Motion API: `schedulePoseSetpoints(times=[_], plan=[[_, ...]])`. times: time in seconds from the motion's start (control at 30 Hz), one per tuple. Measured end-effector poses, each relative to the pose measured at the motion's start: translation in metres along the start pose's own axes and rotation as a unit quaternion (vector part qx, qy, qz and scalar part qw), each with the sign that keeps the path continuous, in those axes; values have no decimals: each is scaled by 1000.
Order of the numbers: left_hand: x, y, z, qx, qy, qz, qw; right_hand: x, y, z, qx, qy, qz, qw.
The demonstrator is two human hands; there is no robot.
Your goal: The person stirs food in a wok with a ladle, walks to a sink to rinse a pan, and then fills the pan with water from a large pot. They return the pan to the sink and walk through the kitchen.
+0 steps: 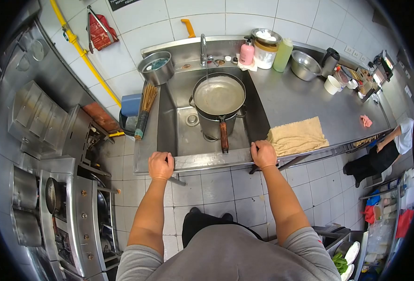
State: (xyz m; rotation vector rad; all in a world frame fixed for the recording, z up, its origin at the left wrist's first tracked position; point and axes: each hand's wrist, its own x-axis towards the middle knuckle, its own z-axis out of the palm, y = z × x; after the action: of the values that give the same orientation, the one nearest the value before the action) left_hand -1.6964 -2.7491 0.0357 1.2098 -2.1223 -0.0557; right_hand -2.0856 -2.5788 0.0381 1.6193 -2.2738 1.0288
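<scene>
My left hand [161,165] is closed over the front edge of the steel sink [200,161], at its left end. Further right, my right hand [264,153] grips the same edge beside a folded yellow cloth [298,136]. Between and beyond them, a frying pan [219,95] rests on top of a steel pot [216,125] in the basin. Its wooden handle [224,136] points toward me. Water runs from the faucet [203,50] into the pan, which holds cloudy liquid.
A bamboo brush [146,107] and a steel pot [156,68] stand left of the basin. Bottles, a steel bowl [305,65] and containers line the right counter. A stove [76,220] is at left; another person [384,150] stands at far right.
</scene>
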Motion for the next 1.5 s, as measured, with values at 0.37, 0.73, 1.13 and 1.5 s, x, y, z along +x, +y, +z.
schedulePoseSetpoints(times=[0.37,0.73,1.13,1.5], plan=[[1,1,-2,0,1,4,1000,0,-1,1,-4,0,1,1000],[-2,-8,6,-19,14,-1,1000,0,0,1,-13,-3,0,1000],[3,6,-8,-15,-28,-31,999,0,3,5,5,-3,-12,1000],[4,1,-10,-28,-25,-12,999,1,-2,5,-19,-18,-1,1000]])
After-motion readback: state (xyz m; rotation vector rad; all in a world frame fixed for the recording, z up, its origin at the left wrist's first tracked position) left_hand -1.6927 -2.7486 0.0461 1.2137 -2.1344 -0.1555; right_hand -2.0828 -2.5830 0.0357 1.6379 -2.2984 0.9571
